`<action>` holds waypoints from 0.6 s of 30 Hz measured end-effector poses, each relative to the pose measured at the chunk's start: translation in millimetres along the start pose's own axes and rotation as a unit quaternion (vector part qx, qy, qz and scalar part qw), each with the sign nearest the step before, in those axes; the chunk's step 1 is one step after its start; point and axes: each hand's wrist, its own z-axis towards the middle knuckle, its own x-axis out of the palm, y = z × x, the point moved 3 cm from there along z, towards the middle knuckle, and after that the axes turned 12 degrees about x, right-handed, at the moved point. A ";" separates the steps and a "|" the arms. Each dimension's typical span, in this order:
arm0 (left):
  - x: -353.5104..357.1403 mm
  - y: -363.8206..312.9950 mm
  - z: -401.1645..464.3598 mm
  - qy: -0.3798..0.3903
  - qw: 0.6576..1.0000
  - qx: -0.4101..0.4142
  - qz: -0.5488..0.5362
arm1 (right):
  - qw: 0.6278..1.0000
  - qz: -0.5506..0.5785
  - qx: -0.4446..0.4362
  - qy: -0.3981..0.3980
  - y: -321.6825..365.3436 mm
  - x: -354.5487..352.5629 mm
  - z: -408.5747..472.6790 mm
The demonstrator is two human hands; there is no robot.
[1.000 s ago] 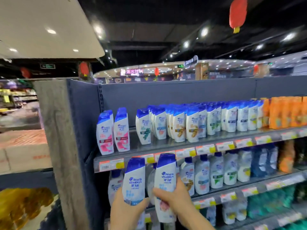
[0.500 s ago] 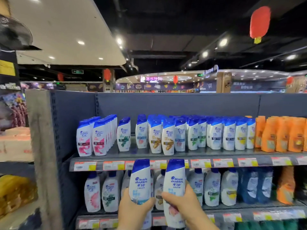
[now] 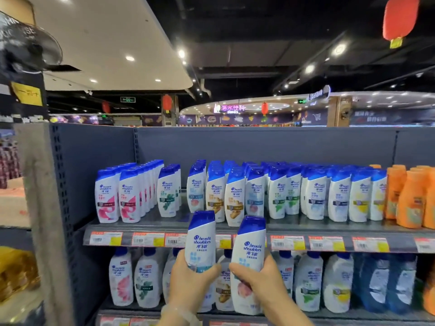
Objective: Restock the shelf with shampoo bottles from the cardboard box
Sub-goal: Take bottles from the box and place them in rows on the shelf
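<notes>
Head view. The left hand gripped one shampoo bottle low on its body, fingers curled round the base. The right hand held a second shampoo bottle the same way, thumb across the lower label. Both bottles stood upright, caps up and labels facing the person, just in front of the front edge of the top shelf. The low grip was probably chosen so that each bottle could be set down on its base with the label outward, as the stocked rows already stood. A gap in the front row lay between the green-label bottles and the next column, directly behind the raised bottles; it was the likely destination, though that is a judgement only.

Hidden or unclear: the cardboard box named in the task could not be identified; a pale carton at the left edge was blurred and cut off. The held bottles covered part of the price strip and of the lower shelf. The far ends of the fingers lay behind the bottles. Small label print was unreadable.
</notes>
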 end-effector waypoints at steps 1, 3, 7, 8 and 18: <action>1.0 1.1 12.0 -0.011 1.000 0.014 -0.004 | 1.000 0.003 -0.007 0.007 5.7 1.3 8.8; -0.3 1.9 39.5 -0.029 0.999 0.043 -0.004 | 1.000 0.003 -0.018 0.016 17.3 6.1 25.4; -7.8 -3.4 105.2 -0.055 0.996 0.077 -0.001 | 0.998 0.003 -0.045 0.046 47.2 19.0 60.5; -9.6 -3.0 120.7 -0.056 0.995 0.083 -0.002 | 0.997 0.001 -0.051 0.049 51.5 22.8 67.8; 0.8 38.3 208.7 -0.076 0.995 0.068 0.003 | 0.989 -0.080 -0.059 0.107 47.4 52.9 122.6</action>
